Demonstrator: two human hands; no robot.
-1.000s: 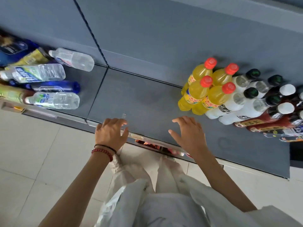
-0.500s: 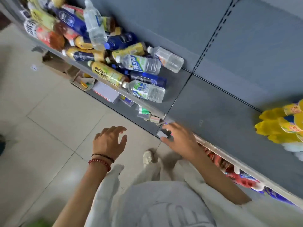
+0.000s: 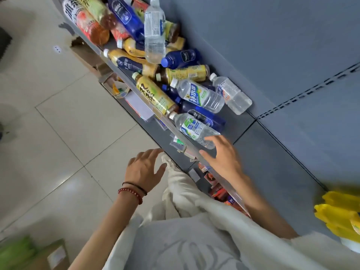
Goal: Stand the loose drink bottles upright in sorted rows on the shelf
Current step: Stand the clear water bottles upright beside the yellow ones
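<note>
My left hand [image 3: 145,170] hangs open over the floor, the nearest loose water bottle [image 3: 194,129] lies at the shelf [image 3: 282,168] front, and my right hand [image 3: 224,158], spread and gripping nothing, has just come off the rail to its base, so the next pick is beginning.

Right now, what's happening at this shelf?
A person is working through a heap of loose drink bottles lying on their sides on the grey shelf. The right hand is stretched over the shelf edge, open fingers at the base of the nearest clear water bottle with a green-and-blue label, not gripping it. The left hand hovers open above the floor, holding nothing. Yellow bottles show blurred at the far right.
</note>
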